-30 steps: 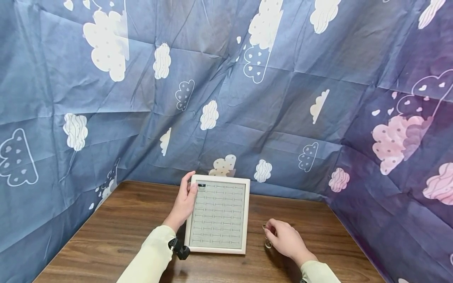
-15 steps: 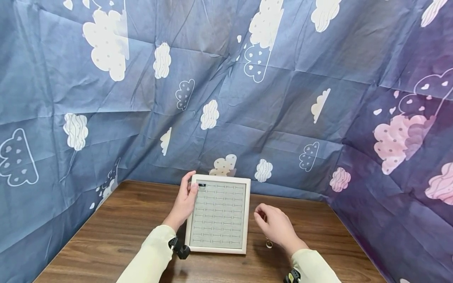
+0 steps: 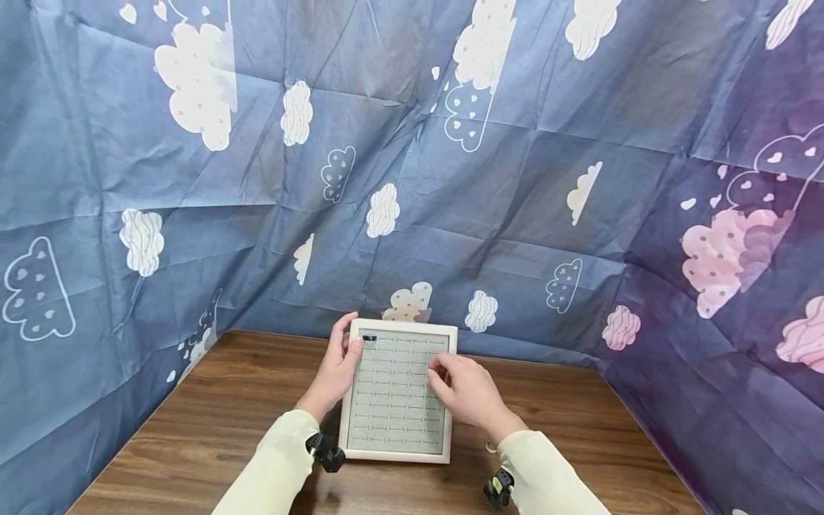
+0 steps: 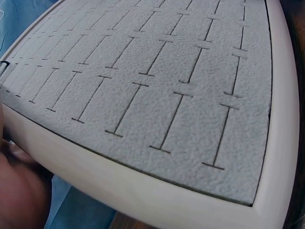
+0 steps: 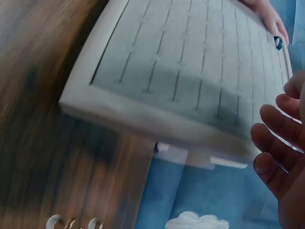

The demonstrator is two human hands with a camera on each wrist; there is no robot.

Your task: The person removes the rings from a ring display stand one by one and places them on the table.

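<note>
My left hand (image 3: 336,365) grips a white-framed ring display tray (image 3: 399,456) by its upper left edge, thumb on the front. The tray tilts up toward me. Its grey foam insert (image 4: 157,109) has rows of slits. A black ring (image 3: 370,338) sits in the top left slot, near my left thumb. Over the right side of the insert is my right hand (image 3: 473,393), thumb and forefinger pinched on a ring that the fingers hide. In the right wrist view its other fingers (image 5: 276,143) are loosely curled beside the tray.
Several rings (image 5: 95,223) lie on the brown wooden table (image 3: 212,415), right of the tray; my right forearm covers most of them in the head view. A blue cloud-print cloth (image 3: 412,143) hangs behind and at both sides.
My right hand has moved left and away from me, from the rings on the table to over the right side of the tray. The left hand and tray hold nearly still.
</note>
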